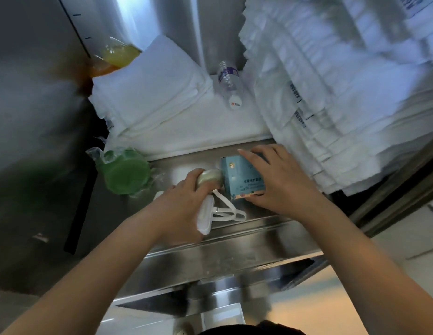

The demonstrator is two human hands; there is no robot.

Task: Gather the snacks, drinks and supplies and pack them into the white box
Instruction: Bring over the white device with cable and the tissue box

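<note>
On a steel shelf, my right hand grips a small teal carton with printed text, fingers over its top and right side. My left hand closes around a pale round object just left of the carton, and a white oblong pouch with a white strap sticks out under the same hand. A clear water bottle lies further back on white cloth. A green wrapped pack sits at the left of the shelf. The white box is not in view.
Folded white towels lie at the back left and a tall stack of white linens fills the right. A bag with yellow and orange contents rests at the upper left against a steel wall.
</note>
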